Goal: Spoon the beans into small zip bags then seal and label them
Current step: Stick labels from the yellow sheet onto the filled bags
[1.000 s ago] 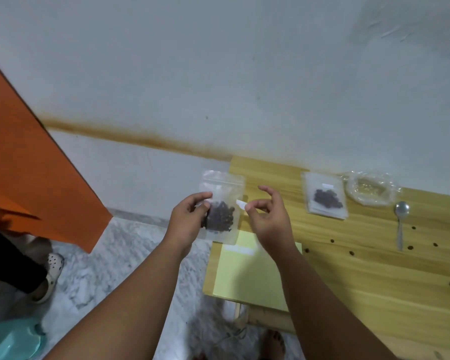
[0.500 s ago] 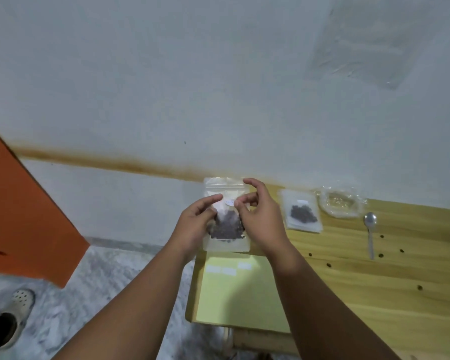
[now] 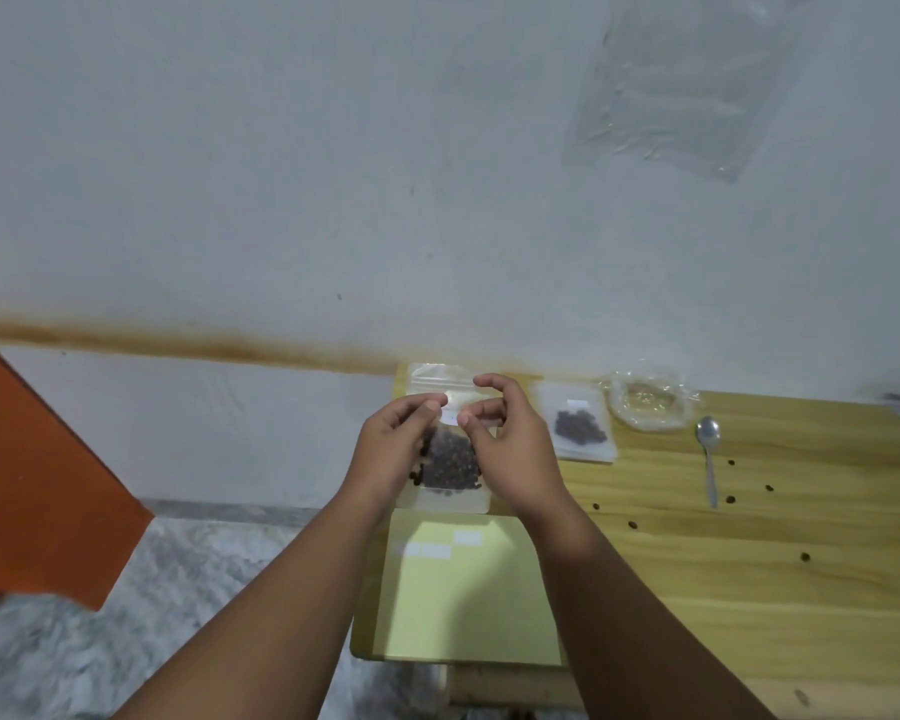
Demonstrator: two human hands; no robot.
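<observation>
Over table (image 3: pixel 749 563), left hand (image 3: pixel 393 449) grips bag (image 3: pixel 453 498); right hand (image 3: pixel 515 454) pinches label (image 3: pixel 450 419) onto it, held apart a second ago.

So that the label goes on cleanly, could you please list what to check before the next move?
1. Left hand grips the zip bag: ok.
2. Right hand has the label against the bag's front: ok.
3. Zip fully sealed: cannot tell.
4. Label lying straight: cannot tell.
5. Table free of loose beans: not ok, several lie scattered.
6. Spare labels on the yellow sheet: ok.
</observation>
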